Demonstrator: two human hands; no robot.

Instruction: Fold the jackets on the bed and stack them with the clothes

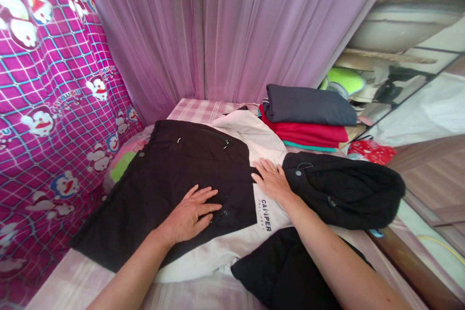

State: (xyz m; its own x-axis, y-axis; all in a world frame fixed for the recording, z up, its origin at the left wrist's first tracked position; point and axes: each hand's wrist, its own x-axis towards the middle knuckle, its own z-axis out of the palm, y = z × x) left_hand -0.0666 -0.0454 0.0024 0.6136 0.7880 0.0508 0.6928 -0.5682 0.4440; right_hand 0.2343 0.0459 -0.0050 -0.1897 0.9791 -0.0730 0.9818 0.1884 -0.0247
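Observation:
A black and white jacket (pixel 174 174) lies spread on the bed, with the word "CALIPER" printed on its white part (pixel 267 213). My left hand (pixel 192 210) rests flat on the black panel, fingers stretched out, near a snap button. My right hand (pixel 271 179) lies flat on the white part beside the black hood (pixel 345 189), fingers apart. Neither hand holds anything. A black sleeve (pixel 290 266) lies under my right forearm.
A stack of folded clothes (pixel 308 116), grey on red on teal, sits at the back right of the bed. Purple curtains (pixel 225 29) hang behind. A pink cartoon-print cloth (pixel 47 106) covers the left. The bed's wooden edge (pixel 407 261) runs along the right.

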